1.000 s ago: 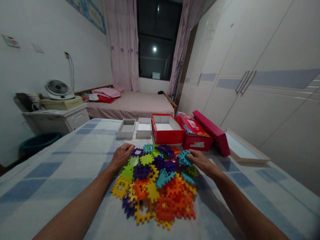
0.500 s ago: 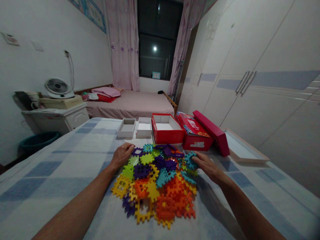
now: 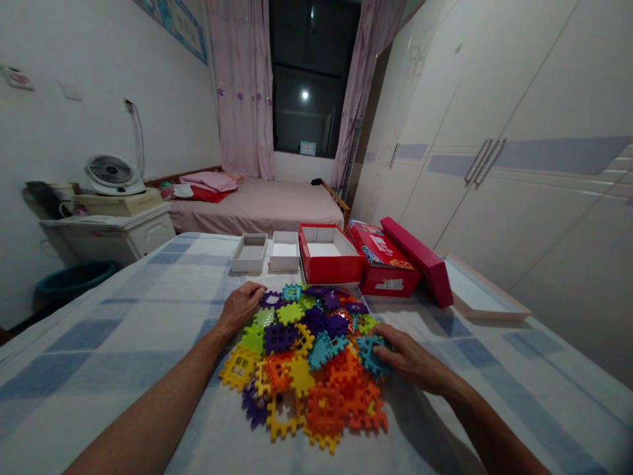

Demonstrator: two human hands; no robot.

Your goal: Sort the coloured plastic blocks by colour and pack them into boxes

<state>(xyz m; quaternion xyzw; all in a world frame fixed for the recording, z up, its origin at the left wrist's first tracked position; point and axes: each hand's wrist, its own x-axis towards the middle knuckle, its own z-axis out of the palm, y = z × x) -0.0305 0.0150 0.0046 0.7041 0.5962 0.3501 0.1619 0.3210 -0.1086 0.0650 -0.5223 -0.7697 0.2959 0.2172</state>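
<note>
A heap of toothed plastic building tiles in purple, teal, green, yellow and orange lies on the bedspread between my hands. At the heap's right side, my right hand pinches a teal tile between thumb and fingers, low against the pile. My left hand rests at the far left edge with its fingers curled together, beside a purple frame tile. Whether anything is under those fingers is hidden. Orange tiles overlap at the near right, and a yellow window tile sits at the left.
Beyond the heap stand a grey-white box, a white box and an open red box. A closed red carton has a crimson lid leaning on it. A shallow tray-like lid lies at the right.
My right hand has come down and nearer to me along the heap's right side, bringing the teal tile with it. My left hand stays in place.
</note>
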